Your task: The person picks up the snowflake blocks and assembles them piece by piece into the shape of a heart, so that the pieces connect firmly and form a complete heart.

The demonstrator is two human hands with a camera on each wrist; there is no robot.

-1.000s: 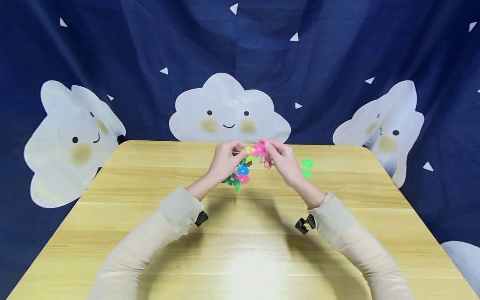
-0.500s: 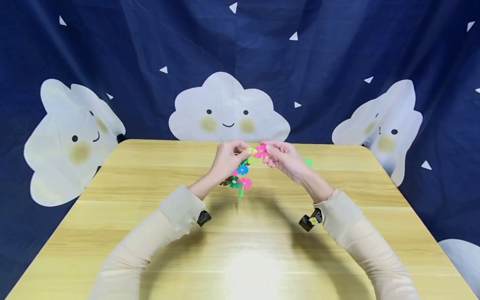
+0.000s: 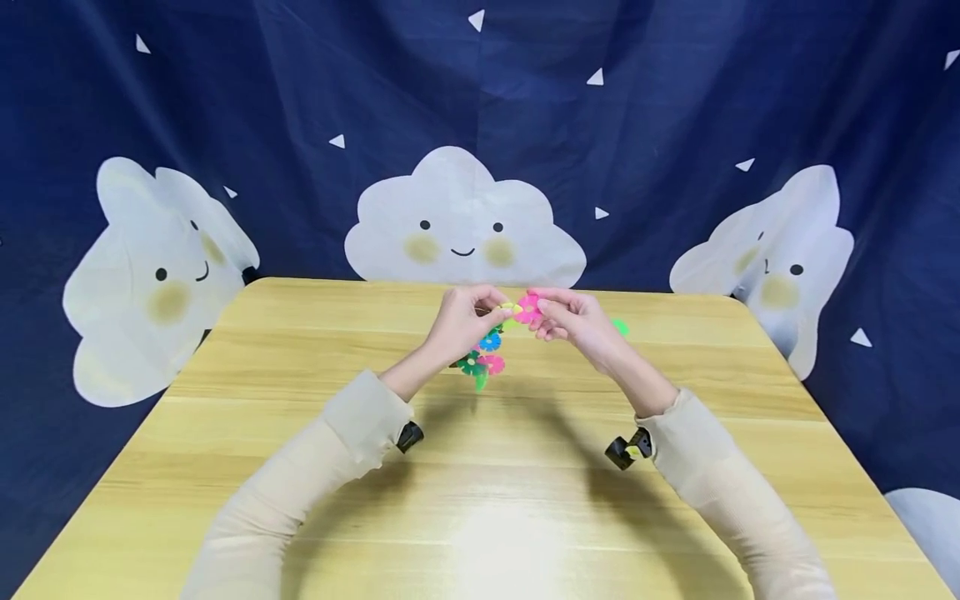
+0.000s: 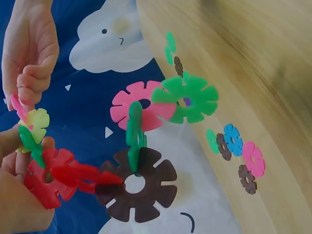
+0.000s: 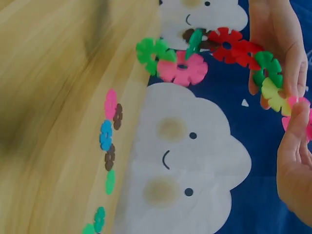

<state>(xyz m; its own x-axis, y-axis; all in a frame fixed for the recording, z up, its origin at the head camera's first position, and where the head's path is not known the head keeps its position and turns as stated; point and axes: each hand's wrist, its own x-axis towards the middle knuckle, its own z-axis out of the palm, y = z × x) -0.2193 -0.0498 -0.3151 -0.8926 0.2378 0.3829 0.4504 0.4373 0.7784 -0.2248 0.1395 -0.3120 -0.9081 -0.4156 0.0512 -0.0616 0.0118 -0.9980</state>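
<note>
A chain of slotted plastic flower discs hangs from my left hand (image 3: 459, 323), which pinches it near a yellow disc (image 5: 274, 96). My right hand (image 3: 581, 327) holds a bright pink disc (image 3: 528, 309) between thumb and fingers. The pink disc meets the yellow one at the chain's end; how deep their slots sit is hidden by fingers. Down the chain in the left wrist view come a green disc (image 4: 32, 146), red discs (image 4: 48, 192), a brown disc (image 4: 158, 183), another green one seen edge-on, a pink disc (image 4: 124, 108) and a light green disc (image 4: 202, 92).
Loose discs lie on the wooden table (image 3: 525, 467), among them a blue disc (image 5: 106, 135), a pink disc (image 5: 110, 103) and brown ones. Past my right hand lies a green disc (image 3: 620, 327). A dark blue curtain (image 3: 285, 75) with clouds hangs behind the table's far edge.
My right hand has shifted slightly right and nearer, the pink disc with it, and now covers more of the green discs beyond. My left hand keeps its grip; the hanging chain has swung a little.
</note>
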